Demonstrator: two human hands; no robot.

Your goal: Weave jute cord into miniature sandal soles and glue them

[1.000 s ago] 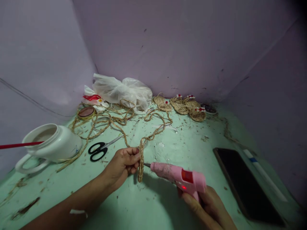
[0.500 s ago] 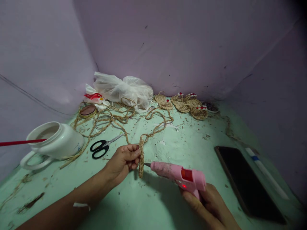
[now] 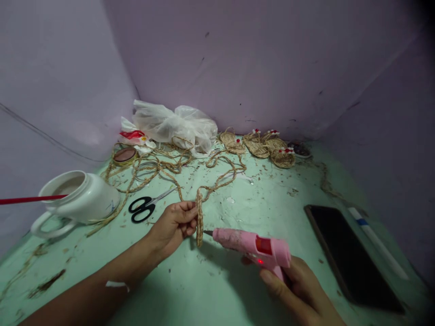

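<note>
Between the thumb and fingers of my left hand is a folded length of braided rope, held upright and seen edge-on. Its loose end loops away across the table toward the back. My right hand is wrapped round the handle of a pink glue gun with a red light glowing on its side. The gun points left, and its dark metal nozzle is at the right edge of the braid, just below my left fingertips. Whether glue is coming out is too small to tell.
Black-handled scissors and a white mug with a red stick lie left. Behind are tangled braided rope, a white plastic bag and several woven pieces with beads. A phone and white pen are right.
The view has shifted slightly, so the table things sit a little higher and further right. Both hands keep their grips, and the nozzle stays at the braid.
</note>
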